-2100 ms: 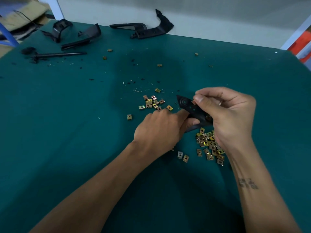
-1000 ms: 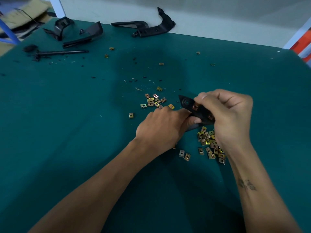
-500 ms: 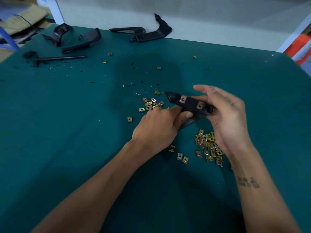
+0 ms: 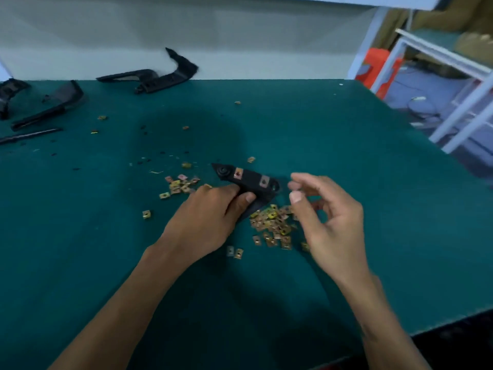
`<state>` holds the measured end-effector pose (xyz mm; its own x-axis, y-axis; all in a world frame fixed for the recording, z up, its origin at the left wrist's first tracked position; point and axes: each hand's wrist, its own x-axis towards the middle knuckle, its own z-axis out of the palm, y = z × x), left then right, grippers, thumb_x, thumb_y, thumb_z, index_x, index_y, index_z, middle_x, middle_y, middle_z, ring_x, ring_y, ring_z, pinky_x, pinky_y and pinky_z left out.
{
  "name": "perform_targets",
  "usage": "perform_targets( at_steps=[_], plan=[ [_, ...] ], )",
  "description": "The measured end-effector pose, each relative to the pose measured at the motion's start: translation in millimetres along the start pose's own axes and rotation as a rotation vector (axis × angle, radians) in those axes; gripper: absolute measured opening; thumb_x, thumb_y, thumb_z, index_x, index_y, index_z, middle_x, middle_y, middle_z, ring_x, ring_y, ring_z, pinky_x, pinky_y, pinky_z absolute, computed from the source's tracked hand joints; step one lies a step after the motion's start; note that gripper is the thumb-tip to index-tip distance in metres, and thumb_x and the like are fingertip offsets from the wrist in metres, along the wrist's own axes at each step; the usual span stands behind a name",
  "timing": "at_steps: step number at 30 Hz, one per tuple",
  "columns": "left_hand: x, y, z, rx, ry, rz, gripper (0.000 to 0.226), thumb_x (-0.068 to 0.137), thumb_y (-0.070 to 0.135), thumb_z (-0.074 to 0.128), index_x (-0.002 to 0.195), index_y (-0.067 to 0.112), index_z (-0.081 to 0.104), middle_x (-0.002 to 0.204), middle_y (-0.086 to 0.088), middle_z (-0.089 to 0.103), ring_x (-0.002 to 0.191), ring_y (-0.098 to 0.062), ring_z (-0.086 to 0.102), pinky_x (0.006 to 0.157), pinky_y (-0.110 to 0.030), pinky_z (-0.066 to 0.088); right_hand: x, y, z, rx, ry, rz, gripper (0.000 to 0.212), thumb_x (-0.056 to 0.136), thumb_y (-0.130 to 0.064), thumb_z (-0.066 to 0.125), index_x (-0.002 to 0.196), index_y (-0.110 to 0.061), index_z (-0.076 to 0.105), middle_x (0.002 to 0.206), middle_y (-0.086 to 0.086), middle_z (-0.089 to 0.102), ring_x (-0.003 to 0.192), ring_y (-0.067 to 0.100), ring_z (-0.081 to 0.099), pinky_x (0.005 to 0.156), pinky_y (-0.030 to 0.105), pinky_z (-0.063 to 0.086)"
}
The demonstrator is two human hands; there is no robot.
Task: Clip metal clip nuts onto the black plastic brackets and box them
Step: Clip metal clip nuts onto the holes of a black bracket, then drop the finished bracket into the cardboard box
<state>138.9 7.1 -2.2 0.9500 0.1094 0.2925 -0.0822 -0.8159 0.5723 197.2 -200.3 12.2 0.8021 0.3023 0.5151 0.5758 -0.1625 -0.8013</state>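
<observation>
My left hand (image 4: 205, 222) grips a black plastic bracket (image 4: 246, 180) just above the green table (image 4: 80, 236). Two metal clip nuts sit clipped on the bracket's upper face. My right hand (image 4: 325, 220) hovers just right of the bracket, apart from it, fingers loosely curled and holding nothing. A heap of loose clip nuts (image 4: 274, 225) lies under and between the hands. A smaller cluster of clip nuts (image 4: 180, 185) lies to the left of the bracket.
Other black plastic parts lie at the table's far edge: a long curved one (image 4: 160, 76) by the wall and two more (image 4: 53, 102) at far left. Single nuts and black scraps are scattered about. A white metal frame (image 4: 453, 97) and an orange object stand to the right.
My right hand has let go of the bracket and drawn back to the right. The left hand keeps hold of it. The view has swung right.
</observation>
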Motion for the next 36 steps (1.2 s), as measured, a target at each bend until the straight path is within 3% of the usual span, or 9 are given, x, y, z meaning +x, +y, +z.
perform_targets(
  at_steps=[3, 6, 10, 15, 18, 21, 28, 32, 36],
  plan=[
    [2, 38, 15, 0.074, -0.159, 0.056, 0.058, 0.09, 0.074, 0.014, 0.087, 0.031, 0.054, 0.067, 0.0, 0.055, 0.062, -0.027, 0.053, 0.056, -0.041, 0.043, -26, 0, -41, -0.145, -0.022, -0.092, 0.035, 0.097, -0.02, 0.068, 0.129, -0.007, 0.066, 0.117, -0.002, 0.07, 0.105, 0.02, 0.068, 0.073, 0.033, 0.053],
    [-2, 88, 38, 0.08, -0.235, 0.173, 0.064, 0.091, 0.07, 0.014, 0.101, 0.026, 0.059, 0.088, -0.005, 0.067, 0.082, -0.033, 0.06, 0.072, -0.046, 0.05, -49, -4, -79, -0.208, -0.006, -0.114, 0.044, 0.098, -0.021, 0.068, 0.139, -0.005, 0.06, 0.13, -0.001, 0.067, 0.118, 0.018, 0.065, 0.088, 0.025, 0.052],
    [-8, 158, 77, 0.094, -0.312, 0.355, 0.042, 0.099, 0.059, 0.023, 0.104, 0.029, 0.052, 0.081, -0.008, 0.062, 0.081, -0.037, 0.063, 0.06, -0.042, 0.044, -81, -12, -135, -0.227, 0.086, -0.039, 0.042, 0.097, -0.018, 0.068, 0.136, -0.005, 0.063, 0.122, 0.0, 0.07, 0.109, 0.011, 0.068, 0.094, 0.02, 0.048],
    [-28, 247, 142, 0.125, -0.456, 0.512, 0.029, 0.101, 0.052, 0.036, 0.105, 0.029, 0.054, 0.069, 0.004, 0.037, 0.085, -0.037, 0.062, 0.06, -0.038, 0.035, -147, -9, -215, -0.245, 0.312, 0.185, 0.028, 0.096, -0.01, 0.07, 0.124, -0.009, 0.071, 0.114, -0.003, 0.075, 0.104, 0.012, 0.071, 0.091, 0.021, 0.05],
    [-46, 293, 198, 0.162, -0.619, 0.613, 0.035, 0.098, 0.06, 0.044, 0.106, 0.029, 0.058, 0.098, -0.003, 0.065, 0.098, -0.033, 0.065, 0.07, -0.04, 0.042, -206, 5, -256, -0.147, 0.5, 0.415, 0.028, 0.097, -0.011, 0.069, 0.117, -0.03, 0.076, 0.113, -0.011, 0.077, 0.106, 0.006, 0.07, 0.09, 0.019, 0.051],
    [-70, 319, 258, 0.334, -0.807, 0.649, 0.041, 0.099, 0.059, 0.048, 0.114, 0.023, 0.06, 0.119, -0.009, 0.065, 0.11, -0.033, 0.062, 0.075, -0.038, 0.038, -278, 41, -279, -0.166, 0.776, 0.709, 0.024, 0.097, -0.016, 0.071, 0.112, -0.035, 0.076, 0.115, -0.011, 0.076, 0.112, 0.007, 0.07, 0.094, 0.027, 0.055],
    [-124, 304, 350, 0.253, -1.148, 0.539, 0.056, 0.102, 0.04, 0.056, 0.149, 0.016, 0.036, 0.151, -0.01, 0.038, 0.134, -0.033, 0.043, 0.1, -0.046, 0.048, -401, 109, -276, 0.289, 1.343, 1.459, 0.029, 0.105, -0.015, 0.057, 0.131, -0.005, 0.066, 0.115, 0.015, 0.07, 0.099, 0.028, 0.065, 0.083, 0.038, 0.054],
    [-150, 296, 363, 0.135, -1.333, 0.4, 0.063, 0.102, 0.042, 0.055, 0.155, 0.019, 0.029, 0.155, -0.008, 0.034, 0.138, -0.032, 0.041, 0.109, -0.047, 0.043, -408, 125, -277, 0.746, 1.57, 1.384, 0.044, 0.111, -0.031, 0.042, 0.143, -0.003, 0.054, 0.143, 0.021, 0.057, 0.126, 0.038, 0.056, 0.103, 0.047, 0.048],
    [-169, 291, 362, 0.034, -1.383, 0.263, 0.062, 0.101, 0.041, 0.055, 0.154, 0.019, 0.03, 0.152, -0.009, 0.042, 0.138, -0.031, 0.045, 0.112, -0.042, 0.04, -400, 128, -271, 0.745, 1.546, 1.39, 0.041, 0.111, -0.03, 0.043, 0.132, 0.001, 0.059, 0.12, 0.023, 0.066, 0.095, 0.04, 0.063, 0.085, 0.047, 0.05]
  ],
)
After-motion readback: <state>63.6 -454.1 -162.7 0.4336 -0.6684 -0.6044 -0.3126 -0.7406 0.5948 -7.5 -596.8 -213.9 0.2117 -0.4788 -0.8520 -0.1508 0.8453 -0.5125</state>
